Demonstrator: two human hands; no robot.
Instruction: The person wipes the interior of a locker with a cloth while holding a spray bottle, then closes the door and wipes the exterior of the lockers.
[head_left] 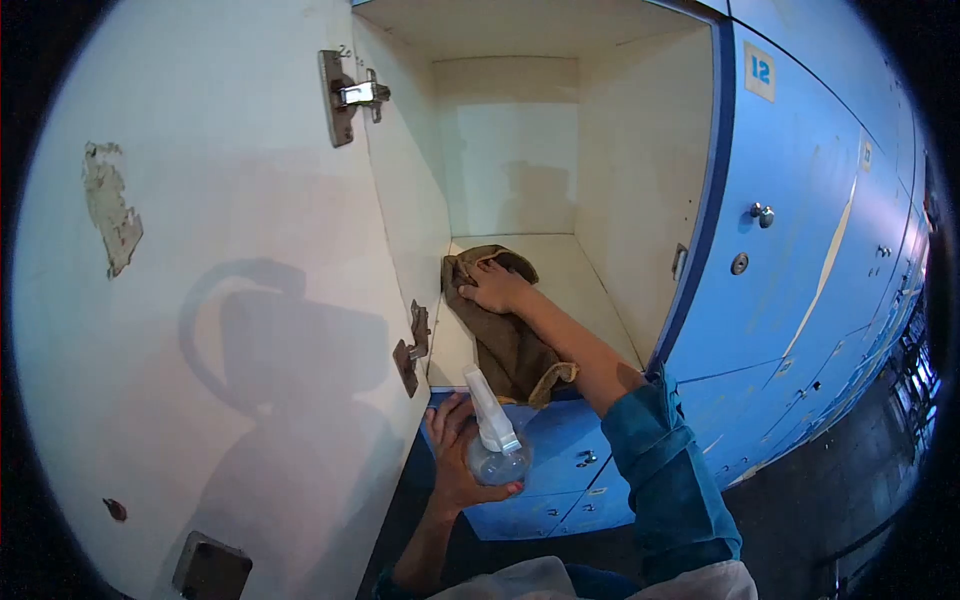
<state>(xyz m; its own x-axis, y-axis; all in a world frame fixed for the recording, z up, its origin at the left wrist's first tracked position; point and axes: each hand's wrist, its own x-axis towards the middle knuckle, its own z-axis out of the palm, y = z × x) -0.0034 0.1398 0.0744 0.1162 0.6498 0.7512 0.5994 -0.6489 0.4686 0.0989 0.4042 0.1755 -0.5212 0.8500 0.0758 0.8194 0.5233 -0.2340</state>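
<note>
A: Shall we begin at the left? What do we see there?

B: We see the white inner face of the locker door (250, 210), swung wide, with a dark metal hinge near the top (340, 98) and another dark metal hinge lower down (410, 350).

A: And our left hand (455, 465)?

B: It curls around the clear plastic spray bottle with a white trigger head (498, 466), in front of the locker. Its fingers are bent as far as the body of the bottle permits. Whether the bottle leans, we cannot tell well from above.

A: Then comes the cloth?

B: Yes, the brown cloth with lighter edging (510, 350) lies bunched on the cream compartment floor (585, 285), near the left wall; its near end reaches the front edge. Our right hand (497, 287) rests upon its far part, with fingers partly spread. If they pinch a fold, we cannot tell.

A: And farthest right?

B: There we find a row of closed blue locker doors (800, 240).

A: Which step do we judge this to be?

B: Probably wiping the compartment floor.

A: What would the next move call for?

B: In our judgement, even pressure through the cloth, and a steady hold on the bottle.
</note>
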